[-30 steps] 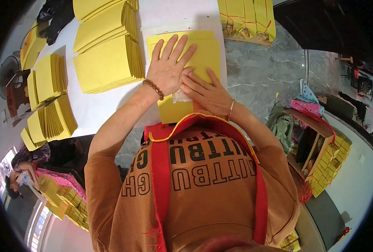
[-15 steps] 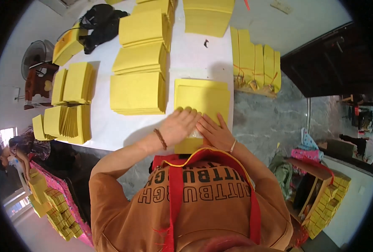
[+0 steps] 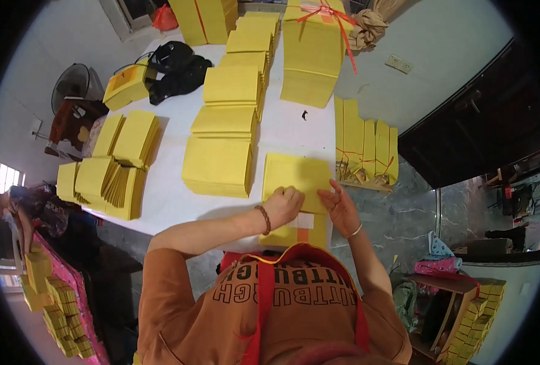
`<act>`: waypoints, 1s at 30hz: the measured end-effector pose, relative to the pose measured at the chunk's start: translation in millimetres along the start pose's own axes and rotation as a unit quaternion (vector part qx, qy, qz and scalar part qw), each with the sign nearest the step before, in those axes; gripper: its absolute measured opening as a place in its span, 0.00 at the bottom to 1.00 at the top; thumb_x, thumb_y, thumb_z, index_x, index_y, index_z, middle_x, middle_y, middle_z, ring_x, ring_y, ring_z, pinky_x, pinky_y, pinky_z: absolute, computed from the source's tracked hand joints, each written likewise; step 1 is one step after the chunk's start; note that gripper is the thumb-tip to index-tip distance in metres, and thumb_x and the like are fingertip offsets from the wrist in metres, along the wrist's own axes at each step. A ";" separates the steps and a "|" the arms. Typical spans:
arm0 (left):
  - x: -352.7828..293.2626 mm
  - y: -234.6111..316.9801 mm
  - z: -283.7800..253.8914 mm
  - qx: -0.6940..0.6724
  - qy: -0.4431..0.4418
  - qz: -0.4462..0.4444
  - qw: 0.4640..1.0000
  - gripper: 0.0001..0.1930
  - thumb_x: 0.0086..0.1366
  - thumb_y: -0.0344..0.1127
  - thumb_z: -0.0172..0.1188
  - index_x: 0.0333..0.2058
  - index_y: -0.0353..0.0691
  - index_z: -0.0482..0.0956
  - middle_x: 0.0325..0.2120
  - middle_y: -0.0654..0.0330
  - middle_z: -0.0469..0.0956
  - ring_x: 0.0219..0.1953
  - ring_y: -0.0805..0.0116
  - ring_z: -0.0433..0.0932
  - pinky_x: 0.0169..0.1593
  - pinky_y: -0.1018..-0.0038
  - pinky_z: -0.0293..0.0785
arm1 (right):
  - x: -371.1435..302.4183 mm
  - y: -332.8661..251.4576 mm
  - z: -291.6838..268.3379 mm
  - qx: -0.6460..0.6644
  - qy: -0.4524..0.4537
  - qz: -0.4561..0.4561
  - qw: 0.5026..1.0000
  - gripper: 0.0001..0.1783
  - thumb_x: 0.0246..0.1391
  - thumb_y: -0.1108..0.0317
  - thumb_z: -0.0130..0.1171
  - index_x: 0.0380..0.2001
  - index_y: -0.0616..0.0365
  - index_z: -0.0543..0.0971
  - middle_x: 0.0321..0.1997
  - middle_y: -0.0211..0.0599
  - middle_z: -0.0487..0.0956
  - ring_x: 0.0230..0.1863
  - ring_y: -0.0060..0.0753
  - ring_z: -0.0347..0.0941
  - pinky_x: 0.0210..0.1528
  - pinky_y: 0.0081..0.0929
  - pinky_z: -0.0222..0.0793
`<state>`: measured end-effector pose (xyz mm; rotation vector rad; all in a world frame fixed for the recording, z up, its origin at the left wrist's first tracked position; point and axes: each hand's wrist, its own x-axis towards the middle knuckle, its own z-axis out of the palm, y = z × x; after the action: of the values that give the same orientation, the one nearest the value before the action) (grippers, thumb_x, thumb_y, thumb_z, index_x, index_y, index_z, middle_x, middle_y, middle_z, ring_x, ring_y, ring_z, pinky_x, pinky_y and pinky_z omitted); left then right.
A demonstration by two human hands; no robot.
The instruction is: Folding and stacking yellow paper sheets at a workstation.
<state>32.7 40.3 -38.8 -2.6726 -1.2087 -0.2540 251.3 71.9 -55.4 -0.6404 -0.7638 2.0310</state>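
The person's left hand (image 3: 284, 205), with a brown beaded bracelet (image 3: 262, 220) at the wrist, was curled with its fingers bunched over the lower part of a flat layer of yellow rectangular paper sheets (image 3: 294, 172); whether it pinched anything could not be told. The right hand (image 3: 343, 212), a thin pale bangle (image 3: 357, 230) at its wrist, had its fingers loosely spread, their tips at the right side of those sheets; contact there was unclear. The sheets lay by the near right corner of a white-covered worktop (image 3: 169, 182), close to its right edge. Between them and the near edge, a whitish patch (image 3: 303, 221) and a small orange patch (image 3: 303, 234) showed on yellow paper below the hands.

Left of the sheets, a long row of stacked yellow paper bundles (image 3: 218, 165) ran toward the worktop's far edge. Toward the near left corner stood a group of smaller yellow paper stacks (image 3: 136, 140), some of their leaves fanned. A crumpled black cloth item (image 3: 182, 73) lay near the left edge, further back, beside a yellow box-like object (image 3: 127, 88). A tall yellow stack topped with red ribbon (image 3: 312, 67) stood near the far right corner, and a small dark scrap (image 3: 305, 115) lay just nearer. Beyond the right edge stood yellow bundles with red ties (image 3: 367, 143).
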 end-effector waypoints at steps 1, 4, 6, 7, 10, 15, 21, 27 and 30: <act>0.5 -1.4 2.5 -0.007 -0.003 -0.006 1.000 0.19 0.48 0.34 0.52 0.41 0.34 0.71 0.27 0.60 0.69 0.32 0.67 0.68 0.31 0.74 0.66 | -0.2 -3.7 -0.7 -0.001 0.003 0.009 1.000 0.24 0.61 0.58 0.40 0.57 0.57 0.59 0.52 0.43 0.70 0.55 0.32 0.65 0.59 0.28 0.56; 2.2 -14.4 4.0 -0.055 0.098 -0.024 0.993 0.14 0.47 0.34 0.51 0.35 0.39 0.71 0.26 0.64 0.68 0.30 0.68 0.67 0.31 0.75 0.64 | 2.8 -15.1 9.3 -0.069 0.019 -0.046 0.996 0.24 0.60 0.60 0.44 0.57 0.57 0.59 0.51 0.40 0.70 0.53 0.30 0.65 0.57 0.27 0.57; 1.1 -19.9 -7.2 -0.053 0.105 -0.020 0.993 0.16 0.47 0.34 0.51 0.37 0.39 0.72 0.26 0.66 0.67 0.30 0.69 0.67 0.32 0.74 0.63 | 4.0 -23.5 33.5 -0.272 0.291 -0.073 0.914 0.24 0.58 0.64 0.47 0.56 0.59 0.60 0.53 0.38 0.68 0.52 0.28 0.66 0.54 0.28 0.60; 0.7 -23.7 -17.8 -0.059 0.098 -0.027 0.993 0.16 0.47 0.34 0.51 0.37 0.39 0.72 0.26 0.66 0.67 0.30 0.69 0.67 0.32 0.74 0.63 | 4.9 -25.7 42.9 -0.273 0.291 -0.061 0.915 0.24 0.58 0.64 0.47 0.56 0.59 0.60 0.53 0.38 0.68 0.52 0.28 0.66 0.54 0.28 0.60; -15.0 -24.5 -55.1 -0.036 0.162 -0.035 0.986 0.18 0.47 0.34 0.51 0.40 0.39 0.73 0.27 0.66 0.68 0.30 0.69 0.67 0.31 0.74 0.62 | -1.8 -23.4 71.2 -0.132 0.174 -0.071 0.973 0.22 0.57 0.68 0.49 0.55 0.60 0.62 0.56 0.38 0.64 0.52 0.27 0.64 0.53 0.28 0.62; -70.5 -60.2 -86.6 0.067 0.258 -0.059 0.962 0.23 0.46 0.32 0.53 0.46 0.40 0.72 0.41 0.62 0.73 0.38 0.67 0.70 0.36 0.73 0.63 | 24.5 -11.3 135.4 -0.148 0.074 0.003 0.986 0.22 0.54 0.73 0.51 0.53 0.62 0.65 0.54 0.37 0.66 0.51 0.28 0.65 0.50 0.22 0.64; -134.7 -127.5 -51.5 0.112 0.172 -0.168 0.964 0.25 0.49 0.29 0.51 0.50 0.44 0.70 0.46 0.65 0.72 0.40 0.67 0.69 0.41 0.71 0.61 | 109.3 44.2 166.9 -0.314 -0.001 0.062 0.947 0.26 0.47 0.70 0.58 0.51 0.64 0.68 0.39 0.36 0.74 0.35 0.24 0.71 0.36 0.18 0.67; -145.4 -137.2 -18.6 0.074 0.107 -0.203 0.971 0.25 0.51 0.28 0.50 0.51 0.49 0.70 0.47 0.67 0.71 0.41 0.67 0.69 0.43 0.71 0.61 | 144.8 85.9 145.7 -0.411 0.014 0.080 0.908 0.31 0.43 0.69 0.60 0.52 0.70 0.66 0.34 0.39 0.75 0.29 0.23 0.71 0.33 0.18 0.67; -147.2 -141.9 -16.3 0.015 0.033 -0.201 0.979 0.25 0.51 0.30 0.51 0.51 0.50 0.69 0.48 0.66 0.70 0.42 0.65 0.69 0.45 0.70 0.61 | 146.3 97.8 134.3 -0.406 0.046 0.084 0.909 0.30 0.42 0.69 0.61 0.51 0.70 0.67 0.37 0.43 0.76 0.33 0.27 0.73 0.36 0.20 0.68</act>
<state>-171.5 21.9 -42.5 -2.3507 -1.7082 -0.3751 34.1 114.5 -56.5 -1.2901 -1.5596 1.7586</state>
